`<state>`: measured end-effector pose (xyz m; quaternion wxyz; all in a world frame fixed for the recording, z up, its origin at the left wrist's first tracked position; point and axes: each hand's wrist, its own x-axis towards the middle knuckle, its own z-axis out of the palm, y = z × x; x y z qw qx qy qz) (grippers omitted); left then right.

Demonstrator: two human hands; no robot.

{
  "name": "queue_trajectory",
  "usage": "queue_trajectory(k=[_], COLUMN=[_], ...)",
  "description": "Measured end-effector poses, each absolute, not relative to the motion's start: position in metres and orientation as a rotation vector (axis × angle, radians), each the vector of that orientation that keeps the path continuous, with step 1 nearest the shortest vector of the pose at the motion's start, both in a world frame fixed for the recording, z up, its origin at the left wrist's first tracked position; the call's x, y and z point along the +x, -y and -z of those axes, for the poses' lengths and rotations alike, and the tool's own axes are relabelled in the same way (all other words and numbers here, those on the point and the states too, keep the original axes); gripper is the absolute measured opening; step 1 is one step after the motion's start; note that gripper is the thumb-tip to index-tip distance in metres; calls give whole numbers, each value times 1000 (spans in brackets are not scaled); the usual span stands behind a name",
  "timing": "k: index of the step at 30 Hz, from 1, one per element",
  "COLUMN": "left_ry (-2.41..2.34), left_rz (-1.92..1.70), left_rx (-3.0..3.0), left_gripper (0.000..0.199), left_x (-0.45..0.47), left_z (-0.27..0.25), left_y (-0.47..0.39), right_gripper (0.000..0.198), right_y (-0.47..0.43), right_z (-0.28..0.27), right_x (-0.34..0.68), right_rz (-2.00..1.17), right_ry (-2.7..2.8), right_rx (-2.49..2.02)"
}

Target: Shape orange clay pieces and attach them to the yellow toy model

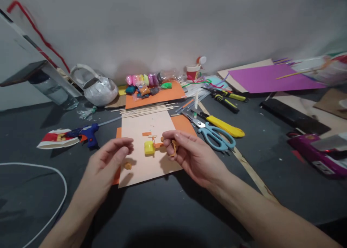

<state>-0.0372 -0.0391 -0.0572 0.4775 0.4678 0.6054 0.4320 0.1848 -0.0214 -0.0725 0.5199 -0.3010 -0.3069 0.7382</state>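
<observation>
My right hand [191, 155] pinches a small piece of orange-brown clay [173, 147] between its thumb and fingers; a thin strand of it hangs at the fingertips. My left hand [108, 159] hovers over the left side of the cream sheet [135, 175], fingers loosely bent and apart from the thumb, with nothing visible in it. Between the hands lies a yellow block [149, 147] with thin orange strips [158, 145] joined to its right side. Just below my left fingertips sits a small orange-brown lump [128, 165]. An orange paper scrap [146, 134] rests behind the block.
Left of the sheet is a blue glue gun [90, 132]. Blue-handled scissors [217, 134] and a yellow utility knife [225, 126] lie to the right. Thin sticks [149, 110] and packets of coloured clay [143, 82] are behind. A white cable [63, 183] curves at left.
</observation>
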Motion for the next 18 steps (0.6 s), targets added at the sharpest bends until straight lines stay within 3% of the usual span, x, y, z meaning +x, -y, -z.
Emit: queue_trajectory(k=[3,7,13,18], left_ry=[-1112,-863,-843,-808], left_rz=[-1081,-1069,-1103,-1095], left_rx=[631,165,-60,19], left_gripper=[35,58,62,74], left_x=[6,53,68,55], left_z=[53,39,12,-3], left_y=[54,57,49,42], right_gripper=[24,19,35,68], right_y=[31,48,51,48], right_z=[74,72,73,81], right_x=[179,172,179,179], right_rz=[-1718,-1558,-457,-177], right_ry=[854,1130,1982,2209], right_rx=[-707,-713,-675,-730])
